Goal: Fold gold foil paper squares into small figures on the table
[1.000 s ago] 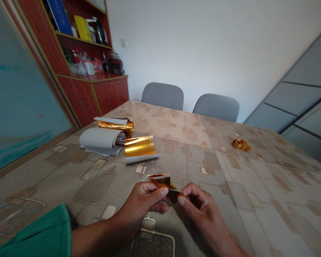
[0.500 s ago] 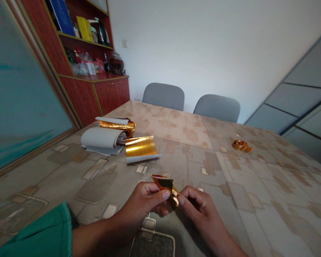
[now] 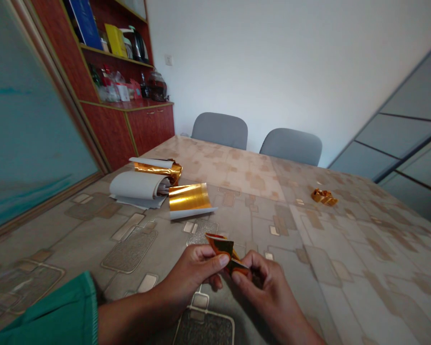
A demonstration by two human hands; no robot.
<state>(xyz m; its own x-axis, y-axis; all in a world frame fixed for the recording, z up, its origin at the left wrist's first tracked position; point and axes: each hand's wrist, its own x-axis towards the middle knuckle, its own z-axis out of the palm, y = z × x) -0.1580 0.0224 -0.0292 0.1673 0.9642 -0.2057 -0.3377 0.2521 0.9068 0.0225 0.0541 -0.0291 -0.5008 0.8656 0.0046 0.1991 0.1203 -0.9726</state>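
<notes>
A small folded piece of gold foil paper (image 3: 222, 246) is held between both hands, above the near part of the table. My left hand (image 3: 198, 266) pinches its left side between thumb and fingers. On the right, my right hand (image 3: 261, 278) grips the paper's lower right end, thumb in front. Parts of the folds are hidden behind the fingers. Beyond my hands lies a loose sheet of gold foil paper (image 3: 188, 197), its white underside curling up at the near edge.
A curled stack of paper (image 3: 136, 186) with its pale side out rests left of the loose sheet, with more gold foil paper (image 3: 153, 167) behind it. Folded gold pieces (image 3: 323, 197) lie far right on the patterned table (image 3: 251, 172). Two grey chairs (image 3: 220, 130) stand behind.
The right end of the folded paper has turned, and a dark flap now shows by my right thumb. My right fingers have shifted their hold; the left hand barely moved.
</notes>
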